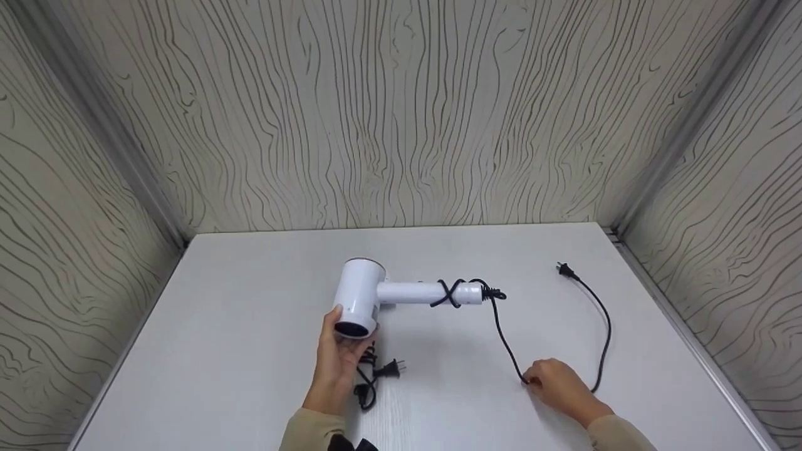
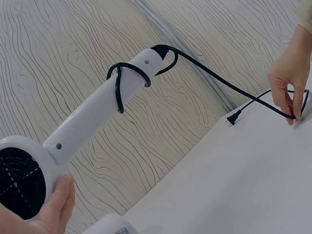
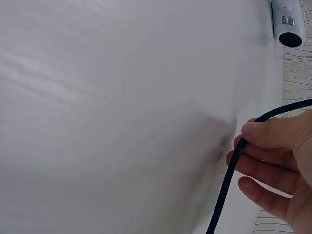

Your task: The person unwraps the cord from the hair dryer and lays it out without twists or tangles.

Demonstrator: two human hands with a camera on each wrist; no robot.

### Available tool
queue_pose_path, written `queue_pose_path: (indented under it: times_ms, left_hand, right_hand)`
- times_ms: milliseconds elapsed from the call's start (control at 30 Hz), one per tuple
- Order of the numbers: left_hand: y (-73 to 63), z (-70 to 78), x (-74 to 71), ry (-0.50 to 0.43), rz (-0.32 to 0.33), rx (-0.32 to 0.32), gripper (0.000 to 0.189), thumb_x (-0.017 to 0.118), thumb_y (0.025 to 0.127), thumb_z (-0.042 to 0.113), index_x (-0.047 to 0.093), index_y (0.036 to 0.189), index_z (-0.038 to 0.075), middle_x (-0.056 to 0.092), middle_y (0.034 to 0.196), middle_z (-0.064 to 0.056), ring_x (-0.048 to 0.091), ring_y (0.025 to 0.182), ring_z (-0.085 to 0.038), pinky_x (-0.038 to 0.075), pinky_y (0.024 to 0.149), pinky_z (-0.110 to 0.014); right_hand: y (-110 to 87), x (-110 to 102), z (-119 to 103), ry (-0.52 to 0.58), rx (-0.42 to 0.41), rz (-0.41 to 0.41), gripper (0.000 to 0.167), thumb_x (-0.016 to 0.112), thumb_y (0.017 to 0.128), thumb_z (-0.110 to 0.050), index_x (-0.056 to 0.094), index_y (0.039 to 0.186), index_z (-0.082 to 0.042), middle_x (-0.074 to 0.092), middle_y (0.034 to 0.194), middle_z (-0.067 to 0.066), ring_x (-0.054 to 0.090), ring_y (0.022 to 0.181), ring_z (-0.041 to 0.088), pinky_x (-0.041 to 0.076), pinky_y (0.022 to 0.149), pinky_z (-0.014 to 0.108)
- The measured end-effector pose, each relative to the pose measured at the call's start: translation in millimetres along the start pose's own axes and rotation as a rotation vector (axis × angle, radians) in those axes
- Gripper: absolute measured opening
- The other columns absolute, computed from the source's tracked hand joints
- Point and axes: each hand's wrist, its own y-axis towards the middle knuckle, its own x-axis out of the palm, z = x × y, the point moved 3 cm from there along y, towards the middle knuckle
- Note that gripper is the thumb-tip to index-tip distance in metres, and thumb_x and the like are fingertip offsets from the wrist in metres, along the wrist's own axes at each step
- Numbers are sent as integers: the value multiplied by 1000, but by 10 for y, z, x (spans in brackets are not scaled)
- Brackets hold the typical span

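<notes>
My left hand (image 1: 338, 363) grips the barrel of a white hair dryer (image 1: 360, 291), holding it above the table with its handle pointing right. A black cord (image 1: 448, 293) crosses over the handle near its end, then runs down to my right hand (image 1: 557, 385). There the thumb and fingertips pinch the cord (image 3: 226, 187), close over the tabletop. Beyond the right hand, the cord curves away to a two-pin plug (image 1: 566, 270) lying on the table. In the left wrist view the dark round grille (image 2: 19, 183) of the barrel faces the camera.
Beside my left wrist lies a second black plug (image 1: 390, 368) with a bundled cord (image 1: 366, 394). Another white rounded body with a label (image 2: 112, 225) shows below the held dryer. Wood-patterned panels (image 1: 388, 113) wall the white table (image 1: 207, 326) at the back and sides.
</notes>
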Motion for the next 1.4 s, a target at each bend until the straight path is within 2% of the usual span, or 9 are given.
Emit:
queue_pose_path:
  times_ms: [200,433,633,867,1133,1400]
  left_hand:
    - [-10,-16,6,16,-16,4,72,39,99,45,13,150,2,37,137,-19,61,108,-18,49,107,-39]
    - [-8,-6,-14,37,16,22,71,41,99,45,14,151,4,34,141,-22,61,108,-19,53,102,-37]
    - [-3,2,-30,54,30,28,72,41,99,46,14,151,3,32,145,-24,59,113,-20,52,102,-37]
    - [-9,11,-37,71,36,29,74,41,98,46,14,151,2,33,144,-25,60,112,-20,53,102,-36]
    - [-8,15,-43,97,36,38,73,41,98,47,17,151,2,35,143,-23,61,112,-18,52,102,-33]
    - [-2,18,-45,106,39,37,76,41,98,49,13,152,3,31,147,-25,58,118,-21,52,103,-34]
  right_hand:
    - [10,11,4,8,44,-19,10,75,75,-4,74,80,-12,72,74,-2,60,67,9,50,61,24]
    - [-11,-7,13,37,88,-64,7,74,77,-5,73,81,-11,71,76,-1,62,70,10,53,63,25]
    - [-16,-44,-7,44,46,-63,2,72,81,-9,73,81,-7,70,75,-2,60,68,9,52,61,23]
    - [-6,-102,-44,41,32,-55,1,72,81,-9,73,82,-9,69,75,-3,56,66,4,50,59,21]
    - [5,-195,-113,46,-69,32,4,74,77,-6,72,79,-8,70,75,-1,58,66,5,50,59,21]
    - [69,-253,-147,76,-21,24,5,72,82,-11,72,81,-6,70,77,-3,58,69,4,51,61,22]
